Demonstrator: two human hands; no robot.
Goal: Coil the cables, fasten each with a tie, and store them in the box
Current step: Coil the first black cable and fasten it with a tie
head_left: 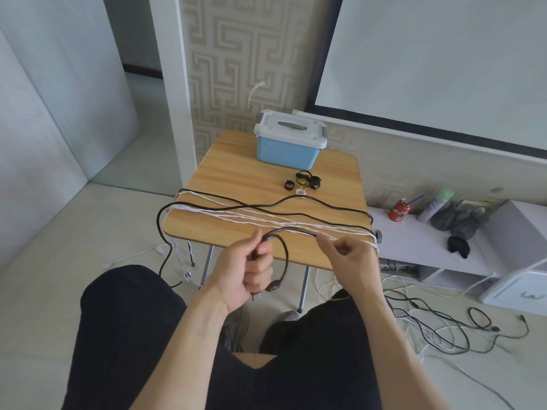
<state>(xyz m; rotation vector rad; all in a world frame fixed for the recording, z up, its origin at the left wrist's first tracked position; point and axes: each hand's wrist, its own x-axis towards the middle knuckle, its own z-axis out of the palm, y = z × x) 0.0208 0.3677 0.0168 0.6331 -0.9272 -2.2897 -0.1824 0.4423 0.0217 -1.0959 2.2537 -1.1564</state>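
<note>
The left hand (247,269) is closed in a fist round one end of a black cable (284,254), which loops down beside it. The right hand (350,255) pinches the same cable between thumb and fingertips just past the near edge of the table (236,173). From there the black cable runs across the tabletop among white cables (236,216) that drape off both sides. Beyond them lie a few ties (305,180). At the far edge stands the blue box (285,153), its white lid closed.
</note>
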